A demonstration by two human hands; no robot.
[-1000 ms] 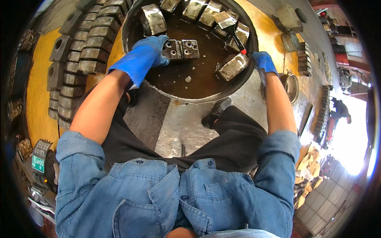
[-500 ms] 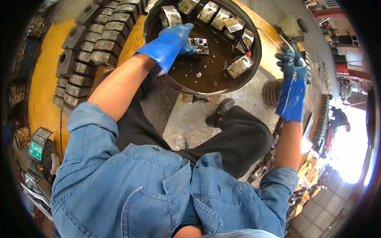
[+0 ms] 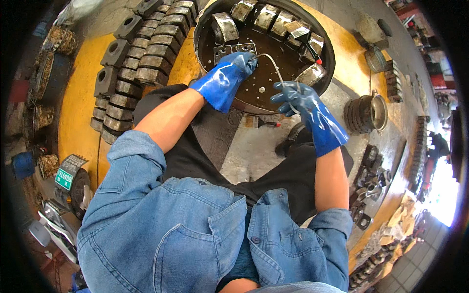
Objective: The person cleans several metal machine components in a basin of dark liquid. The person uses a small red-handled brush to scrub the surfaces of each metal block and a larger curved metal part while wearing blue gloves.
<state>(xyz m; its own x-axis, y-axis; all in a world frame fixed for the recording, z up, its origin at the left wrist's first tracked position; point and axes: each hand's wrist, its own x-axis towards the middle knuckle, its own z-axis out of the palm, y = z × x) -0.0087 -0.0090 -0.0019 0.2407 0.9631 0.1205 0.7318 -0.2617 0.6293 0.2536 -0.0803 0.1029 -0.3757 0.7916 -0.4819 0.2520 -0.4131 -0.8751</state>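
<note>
Both my hands wear blue rubber gloves. My left hand (image 3: pixel 238 67) is closed on the near side of a metal block with holes (image 3: pixel 234 51), over a round basin (image 3: pixel 328 58) of dark liquid. In my right hand (image 3: pixel 303 100) is a thin, pale, bent rod (image 3: pixel 274 66), perhaps a wire or tube. It arches from my right fingers to the left fingertips beside the block; its tip is hidden there. Wet metal blocks (image 3: pixel 266 18) stand along the basin's far and right sides. On them lies a paintbrush (image 3: pixel 304 38) with a dark, red-tipped handle.
Rows of metal blocks (image 3: pixel 157 56) stand on the yellow surface (image 3: pixel 78 83) at left. Another brush (image 3: pixel 259 122) lies on the floor before the basin. Ribbed metal rings (image 3: pixel 364 113) stand to the right, near loose metal parts (image 3: pixel 373 180). My knees flank the floor space.
My right hand has come in from the far right to the basin with the bent rod. The left hand stays at the block, which now sits farther left in the basin. The view has shifted.
</note>
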